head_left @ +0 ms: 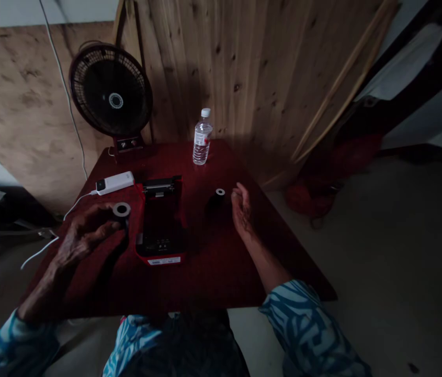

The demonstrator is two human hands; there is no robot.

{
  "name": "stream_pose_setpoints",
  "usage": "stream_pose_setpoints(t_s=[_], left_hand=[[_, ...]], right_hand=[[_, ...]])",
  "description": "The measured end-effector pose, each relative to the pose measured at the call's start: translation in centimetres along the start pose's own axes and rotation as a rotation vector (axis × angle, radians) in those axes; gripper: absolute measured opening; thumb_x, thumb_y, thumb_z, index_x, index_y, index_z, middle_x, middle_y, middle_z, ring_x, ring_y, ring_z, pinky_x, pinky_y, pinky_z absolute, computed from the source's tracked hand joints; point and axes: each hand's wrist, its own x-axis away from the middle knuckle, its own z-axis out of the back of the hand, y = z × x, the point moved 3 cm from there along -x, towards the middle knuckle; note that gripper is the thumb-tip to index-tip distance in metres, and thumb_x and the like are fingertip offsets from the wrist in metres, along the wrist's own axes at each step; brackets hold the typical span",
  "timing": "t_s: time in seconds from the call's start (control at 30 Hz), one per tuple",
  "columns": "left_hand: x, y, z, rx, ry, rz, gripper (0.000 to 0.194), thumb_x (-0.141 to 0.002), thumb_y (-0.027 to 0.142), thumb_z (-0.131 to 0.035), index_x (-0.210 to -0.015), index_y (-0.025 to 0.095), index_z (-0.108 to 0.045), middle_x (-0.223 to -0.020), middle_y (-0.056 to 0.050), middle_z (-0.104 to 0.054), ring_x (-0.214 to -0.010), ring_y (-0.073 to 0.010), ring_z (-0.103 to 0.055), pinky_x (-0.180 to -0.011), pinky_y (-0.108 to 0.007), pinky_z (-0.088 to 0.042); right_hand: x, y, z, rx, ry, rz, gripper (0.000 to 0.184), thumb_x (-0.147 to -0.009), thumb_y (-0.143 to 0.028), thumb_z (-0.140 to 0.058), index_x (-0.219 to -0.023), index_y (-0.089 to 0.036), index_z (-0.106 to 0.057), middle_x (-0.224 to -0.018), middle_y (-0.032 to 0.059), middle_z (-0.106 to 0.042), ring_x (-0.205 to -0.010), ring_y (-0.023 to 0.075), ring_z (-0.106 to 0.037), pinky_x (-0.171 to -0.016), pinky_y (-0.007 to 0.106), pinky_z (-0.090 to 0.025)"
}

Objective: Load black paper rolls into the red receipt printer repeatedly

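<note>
"What's your left hand [83, 235] doing?"

"Clamped around a dark roll [121, 211], at nine o'clock from the open receipt printer [160, 222]."

"And your right hand [242, 209]?"

"Fingers loosely curled, apart from everything, holding nothing; a second roll [217, 199] stands near, at its nine o'clock."

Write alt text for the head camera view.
A person's left hand holds a dark roll beside an open black-and-red receipt printer on a red table. The right hand is near a second roll; a water bottle stands behind.
</note>
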Motion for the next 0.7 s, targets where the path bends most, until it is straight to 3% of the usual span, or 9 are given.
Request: stream_pose_setpoints(t_s=[0.1,0.23,0.43,0.7], left_hand=[[-1.6,1.4,-1.4,-0.032,-0.168,-0.147,0.031,-0.075,0.048,-0.076,-0.094,0.024,-0.076,-0.101,-0.010,-0.078,-0.096,-0.0302,-0.073,-0.084,-0.042,-0.061],[-3.8,1.8,-4.5,-0.276,-0.355,-0.309,0.033,-0.085,0.044,-0.066,-0.107,0.023,-0.076,-0.108,-0.009,-0.079,-0.100,-0.0292,-0.074,-0.091,-0.041,-0.058],[-5.4,1.3,-8.6,-0.692,-0.518,-0.225,0.034,-0.087,0.027,-0.062,-0.118,0.029,-0.075,-0.123,-0.009,-0.075,-0.110,-0.0351,-0.071,-0.091,-0.047,-0.056],[-7.4,0.2,-10.9,-0.719,-0.632,-0.233,0.027,-0.081,0.017,-0.062,-0.096,0.029,-0.080,-0.101,-0.009,-0.081,-0.096,-0.0319,-0.075,-0.082,-0.041,-0.057]], right_hand=[[0.0,0.2,0.3,-0.038,0.021,-0.024,0.059,-0.089,-0.064,-0.044,-0.131,-0.024,-0.057,-0.132,0.0128,-0.065,-0.122,0.0269,-0.061,-0.110,0.050,-0.044],[-0.1,0.3,0.2,-0.036,-0.014,-0.034,0.057,-0.089,-0.065,-0.043,-0.124,-0.023,-0.061,-0.131,0.0129,-0.066,-0.120,0.0275,-0.062,-0.108,0.050,-0.045],[-0.8,0.9,-0.3,-0.017,-0.002,-0.005,0.045,-0.086,-0.060,-0.046,-0.106,-0.025,-0.067,-0.118,0.0108,-0.072,-0.114,0.0276,-0.064,-0.103,0.048,-0.048],[-1.0,1.5,-0.8,-0.022,-0.044,0.065,0.041,-0.084,-0.060,-0.049,-0.098,-0.027,-0.069,-0.111,0.0076,-0.074,-0.111,0.0266,-0.064,-0.104,0.046,-0.046]])
